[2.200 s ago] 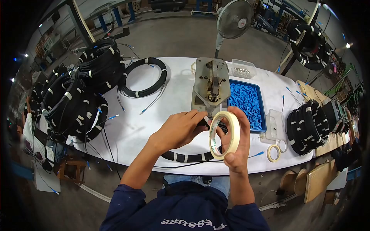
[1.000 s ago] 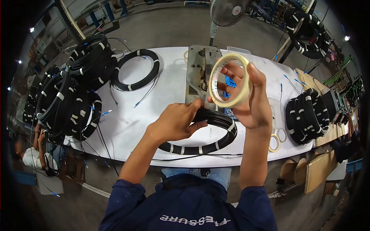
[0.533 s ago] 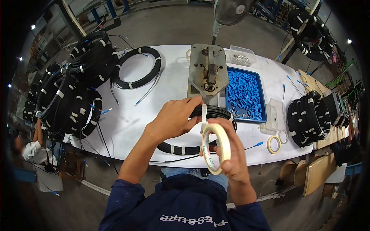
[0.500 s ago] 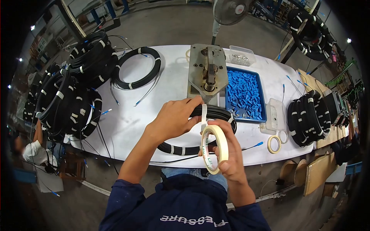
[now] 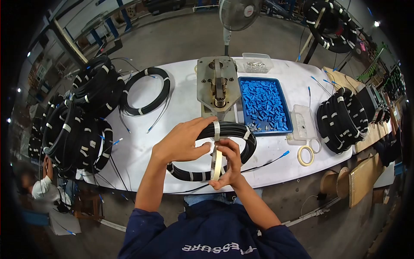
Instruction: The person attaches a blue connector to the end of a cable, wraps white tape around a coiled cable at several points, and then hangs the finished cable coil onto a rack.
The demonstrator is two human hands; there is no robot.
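A black cable coil [image 5: 236,129], banded with several pale tape strips, lies at the near side of the white table. My left hand [image 5: 183,140] grips its upper left part, fingers over the cable and thumb inside the ring. In my right hand [image 5: 230,164] is a roll of masking tape [image 5: 217,165], turned edge-on just below the top of the coil. A tape strip [image 5: 217,129] crosses the cable beside my left fingertips; whether it still joins the roll is hidden. One cable end with a blue connector [image 5: 285,153] points right from the coil.
A metal hand press [image 5: 217,86] stands behind the coil. Right of it are a blue tray [image 5: 290,123] of small blue parts, clear plastic boxes and another tape roll [image 5: 305,156]. Cable coils [image 5: 343,123] stand at the right, more coils [image 5: 97,84] at the left. Another person sits far left.
The tape roll has turned from face-on to edge-on and moved up against the coil. The stretched tape between roll and coil has shortened. My left hand keeps its grip; the camera view has shifted.
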